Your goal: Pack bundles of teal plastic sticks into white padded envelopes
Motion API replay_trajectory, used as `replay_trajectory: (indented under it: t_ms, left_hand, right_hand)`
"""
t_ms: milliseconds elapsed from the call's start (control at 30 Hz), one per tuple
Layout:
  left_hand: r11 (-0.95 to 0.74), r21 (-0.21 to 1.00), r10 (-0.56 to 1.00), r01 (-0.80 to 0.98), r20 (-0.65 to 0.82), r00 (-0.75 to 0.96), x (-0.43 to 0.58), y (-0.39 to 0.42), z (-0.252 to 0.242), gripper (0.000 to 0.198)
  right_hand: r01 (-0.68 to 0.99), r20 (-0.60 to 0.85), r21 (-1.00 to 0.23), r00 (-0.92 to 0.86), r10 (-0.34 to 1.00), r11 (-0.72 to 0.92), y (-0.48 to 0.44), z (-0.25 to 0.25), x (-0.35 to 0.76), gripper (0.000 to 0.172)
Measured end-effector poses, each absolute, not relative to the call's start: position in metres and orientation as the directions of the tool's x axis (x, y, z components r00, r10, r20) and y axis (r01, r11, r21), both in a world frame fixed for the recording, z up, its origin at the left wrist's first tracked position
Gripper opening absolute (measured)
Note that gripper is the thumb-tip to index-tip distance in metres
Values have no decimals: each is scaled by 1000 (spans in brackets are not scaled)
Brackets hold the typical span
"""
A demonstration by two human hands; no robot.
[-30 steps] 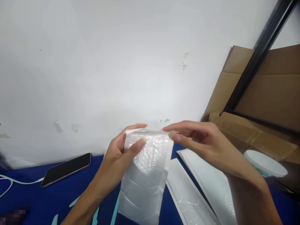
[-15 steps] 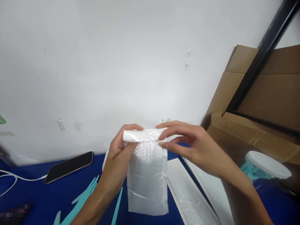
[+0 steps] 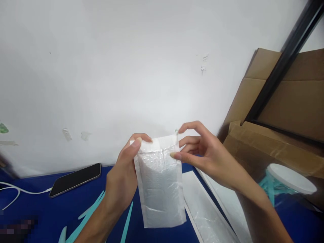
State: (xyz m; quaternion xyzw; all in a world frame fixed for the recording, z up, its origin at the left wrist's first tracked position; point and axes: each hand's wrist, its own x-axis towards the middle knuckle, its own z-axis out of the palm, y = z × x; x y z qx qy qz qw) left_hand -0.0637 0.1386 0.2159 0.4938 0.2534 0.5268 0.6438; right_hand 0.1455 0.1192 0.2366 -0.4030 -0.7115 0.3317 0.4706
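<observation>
My left hand [image 3: 124, 175] pinches the top left corner of a small white bubble mailer [image 3: 159, 182] and holds it upright above the blue table [image 3: 45, 216]. The mailer's flap stands up at its top edge. My right hand [image 3: 202, 153] is at the top right corner. Its thumb and forefinger pinch a thin strip at the flap's end, and its other fingers touch the mailer's right edge.
A dark phone [image 3: 74, 180] with a white cable [image 3: 15, 194] lies at left. Teal paper strips [image 3: 93, 209] lie under my left arm. More white mailers [image 3: 205, 212] lie at right, beside cardboard boxes [image 3: 286, 111], a black bar [image 3: 283, 60] and a white round lid [image 3: 291, 178].
The rolled-over flap has been unfolded and now stands up. My right hand rose from gripping the roll to pinching a strip at the flap's right end. The mailer sits slightly higher.
</observation>
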Motion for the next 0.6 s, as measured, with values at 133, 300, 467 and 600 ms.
replay_trajectory:
  t_ms: [133, 300, 467, 600]
  left_hand:
    - [-105, 959, 954, -264, 173, 246, -57, 139, 215, 23]
    - [-136, 976, 951, -173, 178, 255, -57, 146, 208, 40]
    - [-189, 975, 931, -116, 216, 293, -64, 152, 208, 34]
    - [-189, 962, 902, -197, 250, 353, -69, 149, 214, 25]
  right_hand:
    - [391, 390, -797, -251, 886, 461, 115, 243, 144, 40]
    - [465, 427, -771, -131, 895, 436, 118, 244, 140, 19]
    - [522, 514, -695, -120, 849, 494, 108, 246, 136, 12]
    - [419, 543, -670, -288, 789, 613, 92, 252, 136, 18]
